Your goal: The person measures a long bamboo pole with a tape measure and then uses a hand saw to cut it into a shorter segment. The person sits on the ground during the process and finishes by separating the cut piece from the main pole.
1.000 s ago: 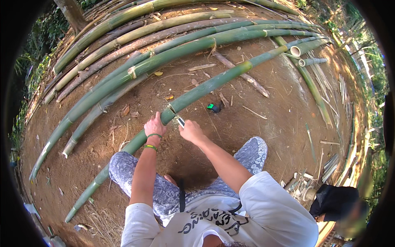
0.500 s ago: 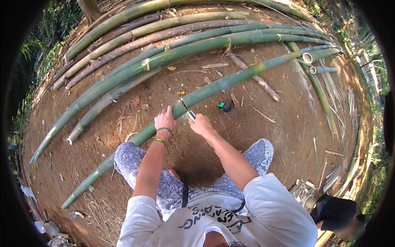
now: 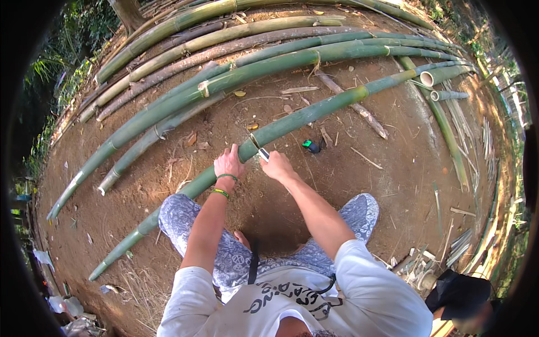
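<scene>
A long green bamboo pole (image 3: 311, 115) runs slantwise across the ground in front of me and past my left knee. My left hand (image 3: 229, 163) is closed over the pole, just left of a ring-like joint. Close by on the right, my right hand (image 3: 277, 167) grips a slim bladed tool (image 3: 263, 153) with a pale and dark handle. Its thin dark blade lies across the pole at that joint, and I cannot make out its edge. Beyond the right hand, a small black and green object (image 3: 310, 146), shaped like a tape measure, rests on the soil.
Several more bamboo poles (image 3: 292, 59) lie side by side at the back. Cut tubes (image 3: 443, 75) and thin strips (image 3: 460, 121) are at the right. A loose stick (image 3: 359, 109) passes under the pole. At lower right is a person in dark clothing (image 3: 457, 292), near scraps.
The whole view has shifted slightly to the right. Both hands keep nearly the same places on the pole, with the tool still across the joint.
</scene>
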The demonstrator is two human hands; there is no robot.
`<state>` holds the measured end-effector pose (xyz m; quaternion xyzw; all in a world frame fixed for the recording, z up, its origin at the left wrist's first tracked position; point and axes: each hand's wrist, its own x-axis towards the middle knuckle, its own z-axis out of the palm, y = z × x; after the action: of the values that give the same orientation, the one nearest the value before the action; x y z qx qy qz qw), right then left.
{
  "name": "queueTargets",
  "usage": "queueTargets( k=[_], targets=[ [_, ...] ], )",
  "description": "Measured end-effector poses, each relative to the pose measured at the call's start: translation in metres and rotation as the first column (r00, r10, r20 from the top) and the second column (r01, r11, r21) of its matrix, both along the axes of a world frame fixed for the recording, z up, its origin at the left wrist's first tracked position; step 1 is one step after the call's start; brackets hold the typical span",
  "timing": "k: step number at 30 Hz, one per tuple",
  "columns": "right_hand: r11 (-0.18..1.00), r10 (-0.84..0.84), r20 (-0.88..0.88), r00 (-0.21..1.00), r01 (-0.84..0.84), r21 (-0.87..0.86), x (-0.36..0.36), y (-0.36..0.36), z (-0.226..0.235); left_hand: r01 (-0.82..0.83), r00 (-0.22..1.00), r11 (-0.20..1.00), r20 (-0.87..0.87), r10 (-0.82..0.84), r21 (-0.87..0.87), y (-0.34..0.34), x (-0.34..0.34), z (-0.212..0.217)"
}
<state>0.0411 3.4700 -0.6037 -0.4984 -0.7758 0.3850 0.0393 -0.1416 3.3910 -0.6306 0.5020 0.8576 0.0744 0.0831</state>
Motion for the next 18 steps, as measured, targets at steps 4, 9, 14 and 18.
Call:
queueTargets(
  k=[4, 9, 14, 18],
  targets=[
    [1.000, 0.005, -0.156, 0.988, -0.004, 0.008, 0.038, -0.036, 0.046, -0.048, 0.999, 0.996, 0.007, 0.049, -0.080, -0.012, -0.017, 0.014],
    [0.990, -0.138, -0.180, 0.974, 0.130, -0.058, 0.127, -0.089, 0.073, 0.011, 0.998, 0.976, 0.066, 0.004, -0.217, 0.001, -0.029, 0.016],
    [0.985, -0.152, -0.152, 0.977, 0.138, -0.099, 0.136, -0.113, 0.082, 0.024, 0.989, 0.964, 0.148, 0.017, -0.267, 0.009, -0.041, 0.023],
    [0.988, -0.137, -0.153, 0.979, 0.125, -0.085, 0.137, -0.119, 0.084, 0.059, 0.983, 0.963, 0.186, -0.009, -0.264, 0.011, -0.048, 0.021]
  ],
)
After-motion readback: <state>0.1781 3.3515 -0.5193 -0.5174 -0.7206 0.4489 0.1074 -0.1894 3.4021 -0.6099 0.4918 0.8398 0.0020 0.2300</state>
